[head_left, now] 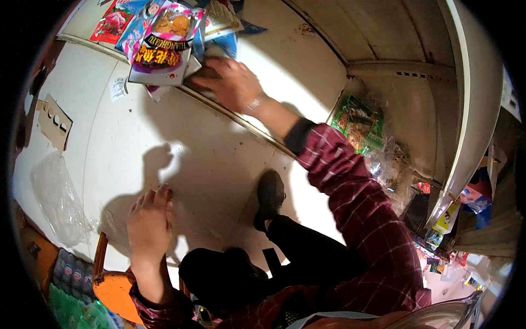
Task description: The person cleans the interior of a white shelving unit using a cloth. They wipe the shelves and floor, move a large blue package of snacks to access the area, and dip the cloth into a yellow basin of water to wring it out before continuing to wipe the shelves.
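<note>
My right hand (235,85) reaches over the raised ledge at the top, beside a pile of snack packets. Its fingers are apart and slightly blurred, and I see nothing gripped in them; the patch under the fingertips is dark. Closest to it lies a white, pink and purple snack packet (164,46) with fried pieces pictured on it. A red packet (113,24) and several blue ones lie behind and beside that. My left hand (150,222) hangs low at the left over the floor, fingers curled together, with nothing visible in them.
A piece of cardboard with holes (55,122) and a clear plastic bag (57,200) lie at the left. An orange stool (118,293) stands at lower left near dark bottles (74,274). Green snack bags (359,126) rest against the cabinet wall (400,104) at the right.
</note>
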The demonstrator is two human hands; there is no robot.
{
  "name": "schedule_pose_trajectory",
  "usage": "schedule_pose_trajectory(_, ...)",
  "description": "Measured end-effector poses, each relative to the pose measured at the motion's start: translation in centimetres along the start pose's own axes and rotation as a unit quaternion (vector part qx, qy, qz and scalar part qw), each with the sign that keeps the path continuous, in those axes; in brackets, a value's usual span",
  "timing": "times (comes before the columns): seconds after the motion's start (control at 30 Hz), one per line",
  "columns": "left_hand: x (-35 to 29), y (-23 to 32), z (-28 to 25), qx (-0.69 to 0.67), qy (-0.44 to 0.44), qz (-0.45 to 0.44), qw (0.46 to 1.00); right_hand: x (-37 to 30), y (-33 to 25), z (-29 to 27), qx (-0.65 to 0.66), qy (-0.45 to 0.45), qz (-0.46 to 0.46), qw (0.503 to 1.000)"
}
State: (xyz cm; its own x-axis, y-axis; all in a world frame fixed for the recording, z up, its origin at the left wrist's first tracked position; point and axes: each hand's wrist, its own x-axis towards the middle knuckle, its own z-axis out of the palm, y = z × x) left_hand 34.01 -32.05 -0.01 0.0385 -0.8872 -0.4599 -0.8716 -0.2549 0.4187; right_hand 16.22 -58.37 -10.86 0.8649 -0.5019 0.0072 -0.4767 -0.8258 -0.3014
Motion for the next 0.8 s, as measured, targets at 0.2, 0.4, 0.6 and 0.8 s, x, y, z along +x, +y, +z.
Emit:
schedule_pose_trajectory(0.2, -1.0, 0.0, -0.1, 0.005, 0.012, -0.008, 1.000, -7.9, 1.4, -0.5, -0.044, -0.058, -0.047, 0.996)
schedule_pose_trajectory(0.4, -0.8, 0.2, 1.3, 0.059, 0.038, 0.039, 0.997, -21.4, 4.0, -4.9, 0.014, -0.155, 0.023, 0.988)
schedule_pose_trajectory(0.6, -0.2, 0.8, 0.8, 0.055, 0.017, 0.023, 0.998, -9.0, 1.0, -2.0, -0.091, -0.094, -0.040, 0.991)
schedule_pose_trajectory(0.8, -0.2, -0.5, 0.9, 0.023, 0.003, -0.018, 1.000, 1.4, -0.9, 0.7, -0.048, -0.018, -0.034, 0.998)
